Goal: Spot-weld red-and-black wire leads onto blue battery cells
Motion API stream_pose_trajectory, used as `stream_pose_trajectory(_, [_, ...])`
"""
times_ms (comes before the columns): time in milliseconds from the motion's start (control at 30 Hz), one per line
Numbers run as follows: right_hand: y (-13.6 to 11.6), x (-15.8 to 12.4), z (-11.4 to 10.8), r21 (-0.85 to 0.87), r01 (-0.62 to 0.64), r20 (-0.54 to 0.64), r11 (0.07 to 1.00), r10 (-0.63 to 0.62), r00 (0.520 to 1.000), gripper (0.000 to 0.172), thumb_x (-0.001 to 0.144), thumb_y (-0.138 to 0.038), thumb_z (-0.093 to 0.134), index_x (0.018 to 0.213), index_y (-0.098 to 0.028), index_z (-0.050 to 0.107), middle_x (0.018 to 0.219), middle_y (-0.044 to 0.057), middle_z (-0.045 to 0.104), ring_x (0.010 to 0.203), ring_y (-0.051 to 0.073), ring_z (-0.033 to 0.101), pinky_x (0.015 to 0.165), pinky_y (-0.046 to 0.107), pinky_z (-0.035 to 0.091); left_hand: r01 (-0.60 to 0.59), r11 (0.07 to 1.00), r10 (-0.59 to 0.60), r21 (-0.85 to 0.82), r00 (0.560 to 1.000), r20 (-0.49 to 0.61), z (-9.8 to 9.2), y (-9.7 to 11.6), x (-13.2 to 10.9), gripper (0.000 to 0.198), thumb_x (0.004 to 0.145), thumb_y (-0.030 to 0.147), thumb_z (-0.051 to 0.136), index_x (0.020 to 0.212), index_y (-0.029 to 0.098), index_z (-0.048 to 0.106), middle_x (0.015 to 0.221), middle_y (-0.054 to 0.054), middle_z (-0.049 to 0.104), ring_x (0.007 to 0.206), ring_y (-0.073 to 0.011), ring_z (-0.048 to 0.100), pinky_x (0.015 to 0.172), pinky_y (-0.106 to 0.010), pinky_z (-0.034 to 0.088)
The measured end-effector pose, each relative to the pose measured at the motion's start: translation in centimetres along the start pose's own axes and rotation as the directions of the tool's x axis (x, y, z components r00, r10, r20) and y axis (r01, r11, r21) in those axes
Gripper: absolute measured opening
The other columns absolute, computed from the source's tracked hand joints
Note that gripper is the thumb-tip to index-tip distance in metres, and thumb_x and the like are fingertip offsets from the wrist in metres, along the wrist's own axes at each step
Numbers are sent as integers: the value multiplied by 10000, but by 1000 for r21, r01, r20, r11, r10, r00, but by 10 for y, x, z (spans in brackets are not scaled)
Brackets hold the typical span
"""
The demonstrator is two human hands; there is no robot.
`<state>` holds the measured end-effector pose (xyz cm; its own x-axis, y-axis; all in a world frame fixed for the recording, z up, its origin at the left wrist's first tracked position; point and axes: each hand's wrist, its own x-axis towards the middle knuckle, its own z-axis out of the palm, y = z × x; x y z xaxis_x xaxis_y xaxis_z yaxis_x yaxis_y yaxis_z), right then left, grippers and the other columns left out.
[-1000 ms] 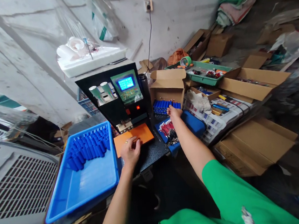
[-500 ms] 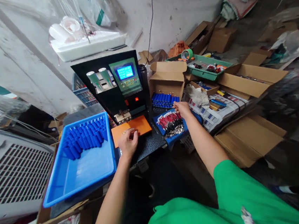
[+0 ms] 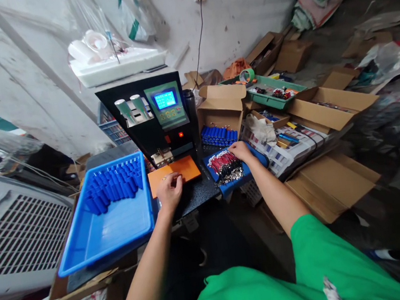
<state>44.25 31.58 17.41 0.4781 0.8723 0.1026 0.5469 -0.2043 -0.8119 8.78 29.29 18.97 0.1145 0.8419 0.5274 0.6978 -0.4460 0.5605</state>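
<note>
Before the machine (image 3: 162,125), the left hand (image 3: 170,191) presses the plate (image 3: 184,167), fingers together, likely steadying it. To the machine's right, the right hand (image 3: 239,151) touches the wires (image 3: 224,166), fingers curled; any pinch is hidden.

small battery workshop: spot-welding machine (image 3: 162,120), blue cells tray (image 3: 110,210), cardboard boxes (image 3: 326,105).

Tray (image 3: 106,239) w/ cells (image 3: 115,186) L of plate (image 3: 187,167); machine (image 3: 155,130) behind; wire pile (image 3: 227,167) R, box (image 3: 222,106) behind pile.
</note>
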Motion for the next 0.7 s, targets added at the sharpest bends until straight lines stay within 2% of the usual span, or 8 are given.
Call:
stream_pose_trajectory(100, [-18,5,5,-191,17,21,982,-13,1000,109,813,-213,668,745,-161,736,863,109,746,923,252,698,864,327,500,-6,1000,6,4,1000,1,0,-1,0,239,898,408,561,944,215,696,882,-39,736,790,-192,674,735,-301,474])
stream_pose_trajectory(167, [-32,11,12,-280,-12,37,960,24,999,78,802,-187,682,771,-143,738,925,168,743,986,301,699,888,377,504,-14,1000,14,7,1000,2,0,-1,-1,237,901,402,560,940,212,695,884,-41,732,788,-188,670,729,-296,470])
stream_pose_trajectory(233, [-44,17,20,-308,-61,30,950,74,997,36,727,-118,733,763,-117,729,936,219,732,1011,339,696,902,414,508,-31,999,31,4,1000,-2,0,-1,-1,226,904,390,559,937,211,693,896,-41,730,795,-184,669,727,-292,468])
stream_pose_trajectory(333, [-55,27,33,-239,-134,-7,962,137,991,160,611,-10,771,732,-97,713,912,243,726,1041,356,689,945,440,503,-58,998,58,-1,998,-13,0,-1,-2,202,902,368,563,923,211,688,898,-37,729,807,-182,671,732,-289,468])
stream_pose_trajectory(467, [-55,38,45,-162,-172,0,972,175,985,167,628,-46,802,763,-99,719,887,231,726,1089,330,678,967,417,506,-69,998,69,14,997,-17,-1,-1,-3,192,900,355,570,928,207,688,880,-36,731,791,-179,668,736,-291,466])
stream_pose_trajectory(700, [-50,37,38,-418,-115,115,901,178,977,293,641,-94,786,930,-69,750,1002,253,722,1068,338,683,917,378,513,-78,996,79,38,997,-28,0,3,-5,194,912,349,560,927,199,683,893,-44,726,804,-181,669,740,-295,462])
